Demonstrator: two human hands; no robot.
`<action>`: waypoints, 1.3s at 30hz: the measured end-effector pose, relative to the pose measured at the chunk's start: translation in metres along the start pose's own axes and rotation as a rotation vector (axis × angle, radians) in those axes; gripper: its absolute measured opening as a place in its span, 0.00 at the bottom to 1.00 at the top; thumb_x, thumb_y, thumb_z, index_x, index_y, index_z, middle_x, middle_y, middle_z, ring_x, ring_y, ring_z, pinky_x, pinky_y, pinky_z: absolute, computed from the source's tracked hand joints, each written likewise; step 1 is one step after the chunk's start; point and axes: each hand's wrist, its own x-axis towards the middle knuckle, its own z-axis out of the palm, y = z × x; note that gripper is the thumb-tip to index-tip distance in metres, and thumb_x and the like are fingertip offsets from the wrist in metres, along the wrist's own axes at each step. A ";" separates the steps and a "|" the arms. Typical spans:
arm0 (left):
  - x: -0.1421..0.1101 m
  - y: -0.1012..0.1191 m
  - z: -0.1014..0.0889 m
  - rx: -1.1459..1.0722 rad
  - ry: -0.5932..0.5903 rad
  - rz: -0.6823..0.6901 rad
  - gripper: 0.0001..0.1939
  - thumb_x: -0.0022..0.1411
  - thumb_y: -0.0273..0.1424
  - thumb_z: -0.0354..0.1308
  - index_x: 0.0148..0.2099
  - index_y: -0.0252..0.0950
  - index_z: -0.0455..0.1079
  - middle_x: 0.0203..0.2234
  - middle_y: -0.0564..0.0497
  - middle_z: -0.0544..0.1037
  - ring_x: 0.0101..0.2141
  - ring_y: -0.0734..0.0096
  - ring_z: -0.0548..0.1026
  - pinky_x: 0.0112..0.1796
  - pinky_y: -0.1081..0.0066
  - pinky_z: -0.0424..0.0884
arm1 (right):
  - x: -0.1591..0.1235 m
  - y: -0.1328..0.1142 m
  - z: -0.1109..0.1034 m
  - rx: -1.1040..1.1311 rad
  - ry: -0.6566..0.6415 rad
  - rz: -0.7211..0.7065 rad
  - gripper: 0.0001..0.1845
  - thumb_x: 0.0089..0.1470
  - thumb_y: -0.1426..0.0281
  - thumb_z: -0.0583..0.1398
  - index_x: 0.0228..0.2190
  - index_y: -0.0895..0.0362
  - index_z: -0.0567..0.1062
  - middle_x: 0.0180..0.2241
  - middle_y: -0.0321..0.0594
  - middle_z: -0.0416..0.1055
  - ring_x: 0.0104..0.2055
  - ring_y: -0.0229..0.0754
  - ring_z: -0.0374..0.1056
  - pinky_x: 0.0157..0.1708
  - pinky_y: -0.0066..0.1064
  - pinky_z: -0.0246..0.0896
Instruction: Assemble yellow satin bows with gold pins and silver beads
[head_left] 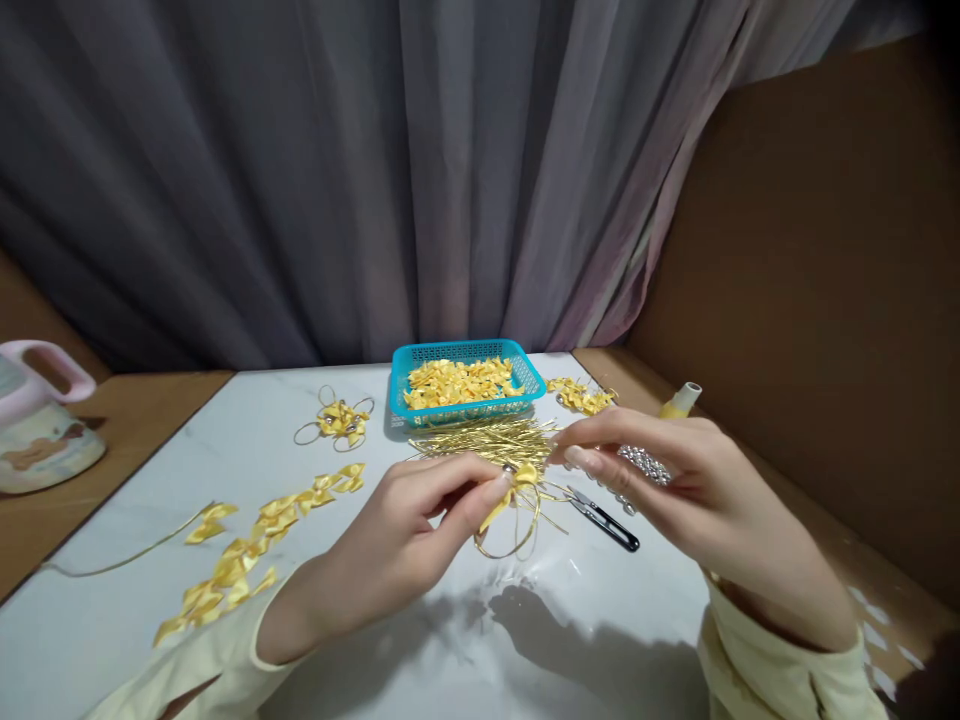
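My left hand (420, 520) pinches a yellow ribbon bow (527, 474) between thumb and forefinger. A loop of gold cord (537, 520) hangs below the bow, and a small silvery bit shows at the fingertips. Just right of the bow is my right hand (667, 480), its thumb and forefinger tips close together. Whatever may be between those tips is too small to make out. Under and behind the hands lies a bundle of gold cords (487, 438). Black-handled thread snips (606, 520) rest beside it, blades pointing toward the bow.
A blue basket (466, 348) holds many yellow bows. Loose bows (232, 562) form a line at left, near a bow on a long cord (210, 523). Looped bows (341, 422) lie farther back. Silvery pieces (643, 465) sit behind my right hand. A cup (49, 450) stands far left.
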 end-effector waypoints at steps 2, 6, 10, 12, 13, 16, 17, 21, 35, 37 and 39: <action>0.000 -0.002 0.002 0.055 -0.021 0.023 0.08 0.66 0.27 0.49 0.33 0.36 0.66 0.20 0.59 0.66 0.22 0.80 0.64 0.26 0.78 0.61 | -0.003 -0.004 0.007 -0.020 0.032 -0.079 0.04 0.57 0.75 0.57 0.32 0.58 0.72 0.30 0.38 0.72 0.32 0.37 0.66 0.32 0.26 0.60; -0.002 -0.005 0.006 0.122 -0.027 0.070 0.08 0.66 0.27 0.48 0.34 0.35 0.67 0.22 0.58 0.69 0.22 0.79 0.65 0.27 0.78 0.61 | -0.007 -0.003 0.026 -0.154 -0.050 -0.097 0.06 0.56 0.69 0.59 0.31 0.57 0.68 0.28 0.37 0.68 0.32 0.40 0.62 0.30 0.30 0.57; -0.001 -0.006 0.005 0.146 -0.040 0.095 0.09 0.66 0.26 0.47 0.34 0.35 0.66 0.21 0.58 0.69 0.22 0.79 0.65 0.26 0.78 0.60 | -0.007 0.004 0.033 -0.261 -0.113 0.045 0.10 0.57 0.65 0.58 0.28 0.56 0.63 0.27 0.35 0.64 0.28 0.38 0.59 0.26 0.29 0.53; -0.001 -0.006 0.003 0.145 -0.062 0.103 0.09 0.66 0.25 0.47 0.33 0.35 0.66 0.21 0.58 0.68 0.22 0.80 0.65 0.27 0.78 0.61 | -0.006 0.006 0.031 -0.218 -0.108 0.044 0.08 0.58 0.68 0.57 0.30 0.56 0.62 0.28 0.34 0.65 0.28 0.37 0.59 0.27 0.29 0.53; 0.000 -0.006 0.003 0.146 -0.074 0.104 0.09 0.66 0.25 0.47 0.33 0.35 0.66 0.22 0.58 0.68 0.23 0.80 0.65 0.27 0.78 0.61 | -0.005 0.006 0.031 -0.195 -0.106 0.030 0.06 0.58 0.71 0.56 0.30 0.56 0.62 0.28 0.34 0.65 0.28 0.36 0.59 0.27 0.29 0.54; 0.000 -0.007 0.001 0.153 -0.103 0.104 0.09 0.66 0.25 0.47 0.34 0.35 0.65 0.23 0.58 0.69 0.24 0.79 0.66 0.28 0.78 0.61 | -0.004 0.005 0.029 -0.170 -0.107 -0.036 0.05 0.57 0.76 0.56 0.32 0.56 0.63 0.30 0.34 0.66 0.30 0.36 0.60 0.30 0.28 0.55; 0.000 -0.007 0.001 0.153 -0.109 0.104 0.09 0.66 0.25 0.47 0.33 0.35 0.65 0.22 0.58 0.68 0.23 0.79 0.65 0.28 0.78 0.61 | -0.004 0.005 0.028 -0.177 -0.107 -0.060 0.05 0.57 0.77 0.56 0.33 0.56 0.64 0.31 0.35 0.66 0.32 0.37 0.61 0.31 0.28 0.56; 0.000 -0.007 -0.001 0.147 -0.147 0.106 0.10 0.66 0.25 0.47 0.32 0.36 0.64 0.22 0.58 0.68 0.24 0.79 0.66 0.28 0.78 0.60 | -0.004 0.004 0.027 -0.186 -0.134 -0.108 0.09 0.54 0.79 0.57 0.37 0.56 0.67 0.39 0.39 0.67 0.40 0.40 0.63 0.37 0.30 0.58; 0.003 -0.007 -0.004 0.106 -0.249 0.018 0.12 0.67 0.28 0.45 0.31 0.35 0.64 0.22 0.58 0.66 0.23 0.78 0.64 0.27 0.75 0.58 | -0.003 0.005 0.027 -0.059 -0.227 -0.016 0.11 0.52 0.81 0.55 0.36 0.56 0.69 0.30 0.35 0.73 0.25 0.33 0.67 0.28 0.24 0.60; 0.003 -0.006 -0.004 0.094 -0.249 0.016 0.12 0.67 0.28 0.45 0.30 0.35 0.63 0.21 0.58 0.65 0.23 0.78 0.64 0.27 0.76 0.58 | -0.003 0.005 0.027 -0.046 -0.230 -0.009 0.12 0.51 0.82 0.55 0.35 0.56 0.69 0.29 0.34 0.73 0.25 0.32 0.67 0.28 0.23 0.61; 0.003 -0.006 -0.004 0.083 -0.246 0.009 0.12 0.67 0.28 0.45 0.29 0.36 0.61 0.21 0.59 0.64 0.23 0.79 0.63 0.27 0.76 0.58 | -0.004 0.005 0.028 -0.046 -0.229 0.002 0.12 0.50 0.82 0.55 0.34 0.56 0.69 0.28 0.34 0.73 0.25 0.32 0.68 0.28 0.23 0.61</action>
